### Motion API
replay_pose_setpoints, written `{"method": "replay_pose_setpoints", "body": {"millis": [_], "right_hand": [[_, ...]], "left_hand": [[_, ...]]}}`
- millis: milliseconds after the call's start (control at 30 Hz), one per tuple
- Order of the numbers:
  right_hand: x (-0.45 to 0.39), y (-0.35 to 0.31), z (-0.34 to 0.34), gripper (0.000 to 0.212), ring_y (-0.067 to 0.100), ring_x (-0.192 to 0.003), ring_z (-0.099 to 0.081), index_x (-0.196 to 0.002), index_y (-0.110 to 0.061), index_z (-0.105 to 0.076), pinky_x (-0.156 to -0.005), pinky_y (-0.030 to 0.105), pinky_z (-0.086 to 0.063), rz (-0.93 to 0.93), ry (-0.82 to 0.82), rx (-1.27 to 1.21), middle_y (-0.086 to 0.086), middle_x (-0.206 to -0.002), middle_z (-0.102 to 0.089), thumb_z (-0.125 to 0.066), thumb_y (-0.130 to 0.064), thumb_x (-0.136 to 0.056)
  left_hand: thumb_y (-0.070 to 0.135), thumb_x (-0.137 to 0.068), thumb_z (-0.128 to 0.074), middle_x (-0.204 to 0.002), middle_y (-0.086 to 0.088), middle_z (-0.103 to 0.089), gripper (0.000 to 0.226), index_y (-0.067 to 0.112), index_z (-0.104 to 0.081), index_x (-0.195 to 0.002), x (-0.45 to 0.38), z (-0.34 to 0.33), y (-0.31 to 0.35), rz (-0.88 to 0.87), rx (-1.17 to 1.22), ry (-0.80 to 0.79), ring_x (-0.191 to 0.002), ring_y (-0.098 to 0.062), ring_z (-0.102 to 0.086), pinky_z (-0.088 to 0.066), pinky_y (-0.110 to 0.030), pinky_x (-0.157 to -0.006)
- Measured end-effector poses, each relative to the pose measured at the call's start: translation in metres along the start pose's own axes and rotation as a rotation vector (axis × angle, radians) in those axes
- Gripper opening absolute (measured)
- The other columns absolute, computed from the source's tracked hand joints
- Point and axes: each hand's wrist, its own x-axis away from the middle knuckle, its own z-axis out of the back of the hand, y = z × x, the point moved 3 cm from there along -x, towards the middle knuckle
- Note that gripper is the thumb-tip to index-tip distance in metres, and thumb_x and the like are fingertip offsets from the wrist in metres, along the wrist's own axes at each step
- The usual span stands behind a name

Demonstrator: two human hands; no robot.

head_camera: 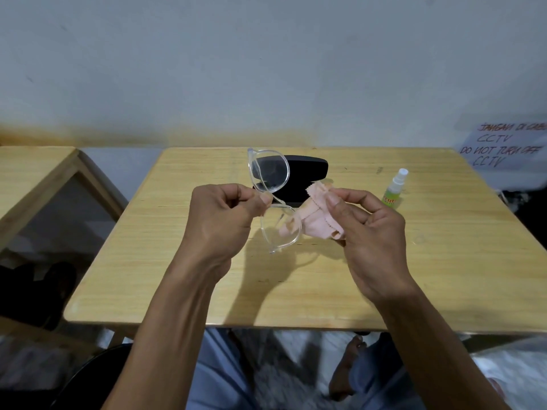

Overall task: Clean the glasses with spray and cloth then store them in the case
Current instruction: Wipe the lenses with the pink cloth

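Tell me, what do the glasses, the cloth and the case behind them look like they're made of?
Glasses: clear, glossy plastic frame, since the table shows straight through it. The lenses could be plastic or glass.
Cloth: soft, matte peach fabric, probably microfibre; it folds limply and has a zigzag-cut edge.
Case: black, smooth and rigid-looking, perhaps hard plastic or a leatherette cover; hard to tell.

Dim overhead light — soft shadows, warped, blurry edges

Case (307, 167) partly hidden behind glasses (268, 176) and cloth (316, 220). Bottle (395, 189) label too small to read, base hidden by right hand (373, 232). Wall sign (503, 146) blurred, cut off at right edge. Second table (38, 173) cut off left.
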Motion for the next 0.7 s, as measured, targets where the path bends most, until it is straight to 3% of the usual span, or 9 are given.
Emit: {"method": "replay_pose_setpoints", "body": {"millis": [133,300,433,600,700], "right_hand": [[0.0,-0.004,0.006,0.004,0.019,-0.078,-0.074,-0.088,-0.014,-0.069,-0.077,0.04,-0.057,-0.024,0.014,-0.058,0.007,-0.083,-0.08,-0.067,-0.013,-0.092],[0.0,-0.016,0.018,0.017,0.017,-0.084,-0.076,-0.091,-0.014,-0.069,-0.08,0.039,-0.059,-0.001,0.038,-0.056,0.004,-0.087,-0.081,-0.071,-0.026,-0.079],[0.002,-0.021,0.027,0.015,0.017,-0.084,-0.077,-0.092,-0.013,-0.068,-0.077,0.033,-0.062,0.022,0.055,-0.043,0.003,-0.087,-0.081,-0.07,-0.024,-0.081],[0.003,-0.018,0.034,0.006,0.021,-0.088,-0.077,-0.093,-0.013,-0.068,-0.079,0.034,-0.062,0.013,0.091,-0.011,0.006,-0.088,-0.08,-0.069,-0.018,-0.089],[0.005,-0.015,0.034,0.006,0.021,-0.088,-0.076,-0.094,-0.014,-0.069,-0.084,0.038,-0.062,0.004,0.099,0.004,0.006,-0.089,-0.08,-0.07,-0.018,-0.09]], "left_hand": [[0.007,-0.083,-0.076,-0.069,-0.015,-0.064,0.018,0.008,-0.071,-0.066,0.005,0.007,0.001,-0.022,-0.071,-0.022,-0.066,-0.014,-0.057,-0.049,-0.026,-0.073],[0.026,-0.085,-0.075,-0.072,0.007,-0.068,0.01,0.022,-0.076,-0.076,0.009,0.037,0.014,-0.114,-0.433,-0.005,-0.051,0.0,-0.049,-0.042,-0.021,-0.06],[0.032,-0.087,-0.072,-0.085,0.017,-0.065,0.006,0.027,-0.075,-0.087,0.003,0.062,0.016,-0.202,-0.812,-0.013,-0.077,-0.003,-0.055,-0.038,-0.021,-0.061],[0.025,-0.089,-0.071,-0.096,0.007,-0.069,0.01,0.021,-0.078,-0.094,-0.012,0.066,-0.01,-0.32,-1.093,-0.129,-0.092,-0.018,-0.055,-0.045,-0.038,-0.079],[0.022,-0.091,-0.069,-0.097,0.006,-0.07,0.01,0.023,-0.078,-0.093,-0.017,0.061,-0.026,-0.371,-1.234,-0.163,-0.096,-0.019,-0.051,-0.034,-0.035,-0.08]]}}
